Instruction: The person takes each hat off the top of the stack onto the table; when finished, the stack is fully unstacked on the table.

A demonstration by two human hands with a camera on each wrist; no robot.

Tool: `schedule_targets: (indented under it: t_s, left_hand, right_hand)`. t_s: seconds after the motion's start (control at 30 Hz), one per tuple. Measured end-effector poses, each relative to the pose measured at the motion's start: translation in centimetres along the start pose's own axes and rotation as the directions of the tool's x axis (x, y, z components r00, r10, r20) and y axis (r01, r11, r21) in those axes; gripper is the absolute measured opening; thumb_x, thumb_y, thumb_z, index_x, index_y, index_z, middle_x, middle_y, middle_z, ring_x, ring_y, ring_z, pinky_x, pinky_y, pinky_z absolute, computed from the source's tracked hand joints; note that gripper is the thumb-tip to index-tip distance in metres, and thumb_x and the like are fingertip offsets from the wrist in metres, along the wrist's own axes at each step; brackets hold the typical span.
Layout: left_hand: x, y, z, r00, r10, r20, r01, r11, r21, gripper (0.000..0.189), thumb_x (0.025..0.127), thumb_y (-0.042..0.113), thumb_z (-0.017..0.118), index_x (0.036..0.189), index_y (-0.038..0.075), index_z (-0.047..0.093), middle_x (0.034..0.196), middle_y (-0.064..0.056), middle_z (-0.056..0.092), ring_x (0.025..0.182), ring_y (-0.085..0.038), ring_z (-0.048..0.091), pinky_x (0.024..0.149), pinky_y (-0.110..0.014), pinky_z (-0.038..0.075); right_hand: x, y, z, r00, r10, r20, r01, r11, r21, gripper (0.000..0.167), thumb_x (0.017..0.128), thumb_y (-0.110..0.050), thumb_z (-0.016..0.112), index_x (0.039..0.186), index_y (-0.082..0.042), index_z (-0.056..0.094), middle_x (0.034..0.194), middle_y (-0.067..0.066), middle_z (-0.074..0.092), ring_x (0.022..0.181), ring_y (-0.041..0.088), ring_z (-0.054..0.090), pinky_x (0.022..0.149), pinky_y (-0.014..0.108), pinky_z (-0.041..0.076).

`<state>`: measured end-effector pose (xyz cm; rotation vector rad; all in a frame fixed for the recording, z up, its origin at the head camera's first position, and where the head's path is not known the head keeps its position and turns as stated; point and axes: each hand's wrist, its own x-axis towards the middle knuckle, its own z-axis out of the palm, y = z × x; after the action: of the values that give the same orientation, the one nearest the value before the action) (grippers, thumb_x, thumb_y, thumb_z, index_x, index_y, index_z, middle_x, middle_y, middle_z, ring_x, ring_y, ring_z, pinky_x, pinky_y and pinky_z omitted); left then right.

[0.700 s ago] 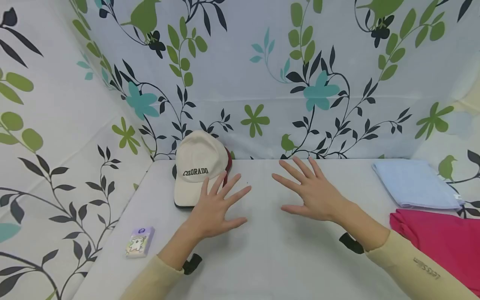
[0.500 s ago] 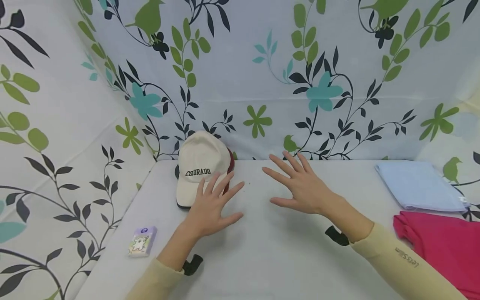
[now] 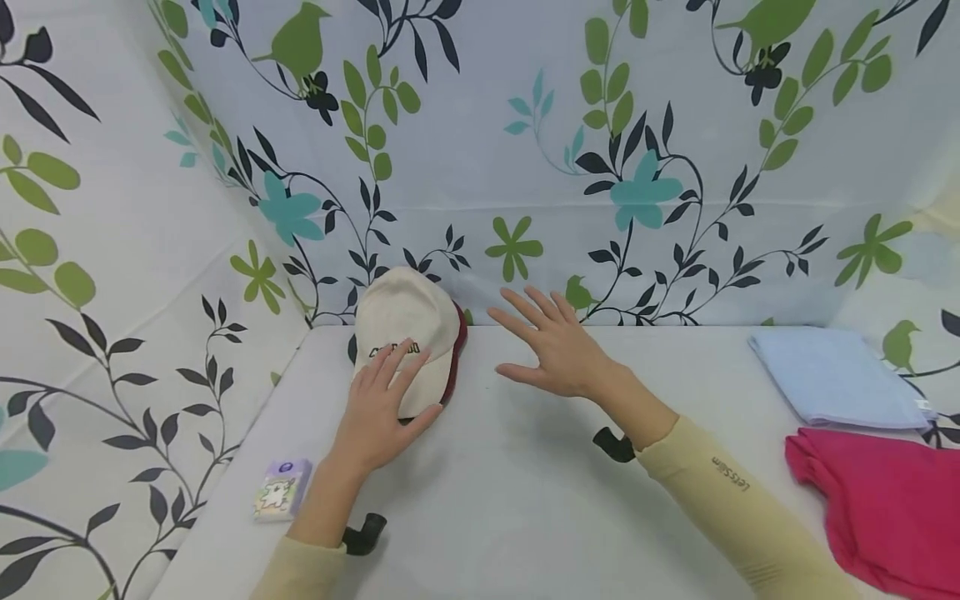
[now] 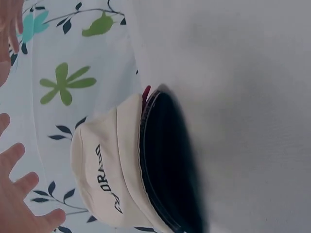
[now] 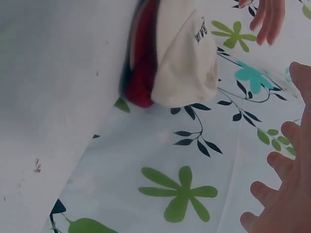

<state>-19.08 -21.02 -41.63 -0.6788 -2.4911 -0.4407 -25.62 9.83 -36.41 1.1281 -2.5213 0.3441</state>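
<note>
A cream cap (image 3: pixel 408 312) lettered COLORADO stands at the back left of the white table, a dark red cap (image 5: pixel 142 82) showing behind it. In the left wrist view a dark underside (image 4: pixel 167 155) shows beneath the cream cap. My left hand (image 3: pixel 378 421) hovers in front of the cap with fingers straight, covering part of its lettering and brim in the head view; touch cannot be told. To the right of the caps, my right hand (image 3: pixel 558 350) is held in the air with spread fingers, apart from them and holding nothing.
A small purple and cream pack (image 3: pixel 282 490) with a cartoon animal lies at the left. Folded light blue cloth (image 3: pixel 836 375) and bright pink cloth (image 3: pixel 885 500) lie at the right edge. Leaf-patterned fabric (image 3: pixel 465 167) hangs behind and at the left.
My right hand has moved left, toward the caps. The left hand has shifted left a little and now overlaps more of the cream cap. The caps stay in place.
</note>
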Motion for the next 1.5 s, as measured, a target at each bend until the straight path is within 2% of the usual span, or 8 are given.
schedule_targets:
  t_s: [0.13,0.27,0.4,0.6,0.87,1.1,1.3,1.5]
  left_hand:
    - [-0.3,-1.1,-0.2,0.998,-0.054,-0.038,0.053,0.998,-0.033,0.071,0.090,0.043,0.067,0.152,0.019,0.044,0.156,-0.013,0.037,0.140,-0.043,0.033,0.106,-0.068,0.029]
    - [-0.9,-2.1,-0.5,0.989,-0.144,-0.030,0.141,0.987,-0.073,0.071,0.090,0.035,0.070,0.152,0.013,0.043,0.155,-0.018,0.037,0.140,-0.044,0.033,0.106,-0.066,0.030]
    - [-2.1,-3.0,-0.7,0.963,-0.268,0.008,0.267,0.956,-0.123,0.071,0.093,0.029,0.069,0.153,0.007,0.039,0.155,-0.022,0.035,0.141,-0.044,0.031,0.109,-0.064,0.028]
    - [-3.3,-4.1,-0.6,0.915,-0.399,0.055,0.403,0.899,-0.171,0.068,0.096,0.025,0.067,0.152,0.001,0.037,0.152,-0.029,0.035,0.139,-0.049,0.031,0.110,-0.064,0.026]
    - [-3.3,-5.0,-0.7,0.816,-0.556,0.159,0.578,0.791,-0.200,0.070,0.101,0.031,0.060,0.155,-0.001,0.030,0.154,-0.028,0.030,0.142,-0.046,0.029,0.114,-0.058,0.024]
    - [-3.6,-6.0,-0.1,0.757,-0.619,0.210,0.654,0.717,-0.244,0.073,0.101,0.032,0.061,0.157,0.000,0.027,0.157,-0.028,0.027,0.143,-0.045,0.029,0.114,-0.058,0.026]
    - [-3.9,-6.9,0.3,0.701,-0.673,0.238,0.713,0.645,-0.274,0.076,0.100,0.035,0.062,0.157,0.000,0.025,0.155,-0.029,0.030,0.136,-0.048,0.039,0.107,-0.058,0.037]
    - [-4.4,-7.6,0.4,0.626,-0.721,0.299,0.779,0.559,-0.284,0.076,0.101,0.038,0.062,0.156,-0.002,0.028,0.152,-0.029,0.038,0.131,-0.045,0.047,0.102,-0.056,0.043]
  right_hand:
    - [1.7,-0.2,1.0,1.000,0.012,-0.003,-0.012,0.999,0.041,0.075,0.096,-0.054,0.060,0.158,-0.020,0.035,0.166,0.007,0.021,0.150,0.038,0.018,0.117,0.062,0.010]
    - [3.4,-0.5,2.1,1.000,0.014,-0.023,-0.013,0.997,0.081,0.072,0.097,-0.049,0.062,0.156,-0.016,0.039,0.163,0.011,0.028,0.146,0.039,0.026,0.117,0.060,0.016]
    - [5.3,-0.8,3.4,0.999,0.021,-0.024,-0.018,0.993,0.120,0.071,0.097,-0.046,0.064,0.156,-0.014,0.040,0.159,0.014,0.034,0.144,0.037,0.031,0.115,0.059,0.022]
    - [7.7,-1.1,4.7,0.994,0.105,0.033,-0.109,0.979,0.173,0.072,0.098,-0.046,0.064,0.157,-0.014,0.038,0.160,0.012,0.033,0.144,0.035,0.032,0.117,0.054,0.022]
    - [9.9,-0.8,6.1,0.978,0.196,0.070,-0.208,0.945,0.252,0.071,0.099,-0.044,0.064,0.158,-0.016,0.036,0.158,0.009,0.037,0.143,0.031,0.035,0.116,0.048,0.027]
    - [11.1,-0.8,7.2,0.972,0.213,0.103,-0.232,0.942,0.241,0.073,0.099,-0.046,0.062,0.158,-0.015,0.034,0.156,0.010,0.039,0.141,0.031,0.038,0.114,0.047,0.031]
    - [12.2,-1.1,7.4,0.962,0.242,0.126,-0.270,0.915,0.300,0.073,0.099,-0.043,0.062,0.159,-0.014,0.032,0.157,0.012,0.037,0.143,0.031,0.035,0.115,0.045,0.029]
    - [13.1,-1.2,8.4,0.942,0.288,0.170,-0.332,0.869,0.368,0.072,0.099,-0.038,0.064,0.158,-0.012,0.033,0.159,0.013,0.035,0.145,0.030,0.033,0.117,0.042,0.028]
